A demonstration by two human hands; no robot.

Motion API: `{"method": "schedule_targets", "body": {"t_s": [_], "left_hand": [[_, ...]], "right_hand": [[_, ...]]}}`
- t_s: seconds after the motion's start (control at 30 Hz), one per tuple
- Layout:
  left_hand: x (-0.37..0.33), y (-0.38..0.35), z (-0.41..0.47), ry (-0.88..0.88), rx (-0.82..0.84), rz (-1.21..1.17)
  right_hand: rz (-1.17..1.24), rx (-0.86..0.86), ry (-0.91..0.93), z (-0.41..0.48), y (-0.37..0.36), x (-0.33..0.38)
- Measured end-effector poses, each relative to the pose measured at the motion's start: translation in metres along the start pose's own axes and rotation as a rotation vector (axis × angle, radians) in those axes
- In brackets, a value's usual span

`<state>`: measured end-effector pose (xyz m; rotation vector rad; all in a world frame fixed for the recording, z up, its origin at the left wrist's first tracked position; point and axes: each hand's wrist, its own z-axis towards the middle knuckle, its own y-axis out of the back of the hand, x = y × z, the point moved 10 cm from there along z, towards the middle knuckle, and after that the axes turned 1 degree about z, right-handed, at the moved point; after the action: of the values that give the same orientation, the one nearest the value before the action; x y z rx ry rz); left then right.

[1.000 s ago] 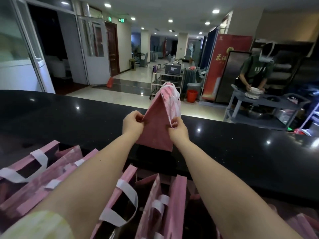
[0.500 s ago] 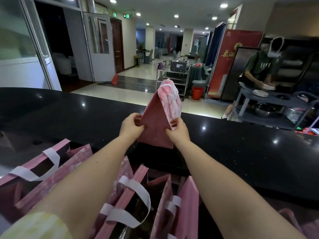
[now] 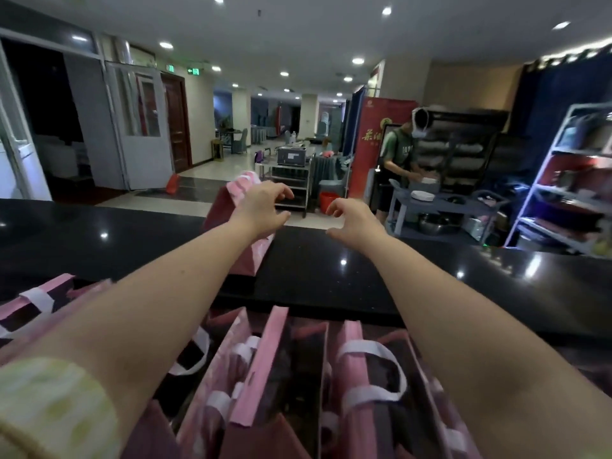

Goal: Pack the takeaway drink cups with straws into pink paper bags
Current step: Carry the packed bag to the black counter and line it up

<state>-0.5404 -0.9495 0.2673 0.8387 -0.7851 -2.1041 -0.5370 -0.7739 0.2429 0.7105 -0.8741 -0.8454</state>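
Release: pink paper bag [image 3: 221, 213] now stands alone on the counter, no longer pinched at its sides.
Hands: left hand [image 3: 261, 207], in front of the bag, and right hand [image 3: 351, 220], beside it, hover empty with fingers loosely curled.
Meaning: this bag seems set aside; the open bags [image 3: 265, 376] nearby likely come next. No cups or straws are visible.
Room: dim hall with ceiling spotlights and a person [image 3: 397, 154] at a grey trolley [image 3: 440, 207].
Counter: glossy black stone counter [image 3: 331, 276].

Bag [image 3: 228, 210] on counter [image 3: 331, 270] (behind left hand [image 3: 261, 207]), open bags [image 3: 265, 376] nearer
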Motion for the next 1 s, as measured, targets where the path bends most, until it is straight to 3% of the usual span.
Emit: {"method": "schedule_targets", "body": {"t_s": [0.37, 0.6, 0.77, 1.0], "left_hand": [[-0.361, -0.105, -0.024, -0.319, 0.091, -0.017], [-0.557, -0.197, -0.109, -0.502, 0.235, 0.046], [-0.636, -0.256, -0.152, -0.511, 0.365, 0.058], [-0.650, -0.332, -0.210, -0.458, 0.472, -0.026]], "right_hand": [[-0.138, -0.194, -0.361, -0.255, 0.284, -0.171], [-0.284, -0.184, -0.497, -0.430, 0.363, -0.235], [-0.328, -0.128, -0.601, -0.515, 0.378, -0.276], [-0.245, -0.073, -0.663, -0.586, 0.334, -0.328]]}}
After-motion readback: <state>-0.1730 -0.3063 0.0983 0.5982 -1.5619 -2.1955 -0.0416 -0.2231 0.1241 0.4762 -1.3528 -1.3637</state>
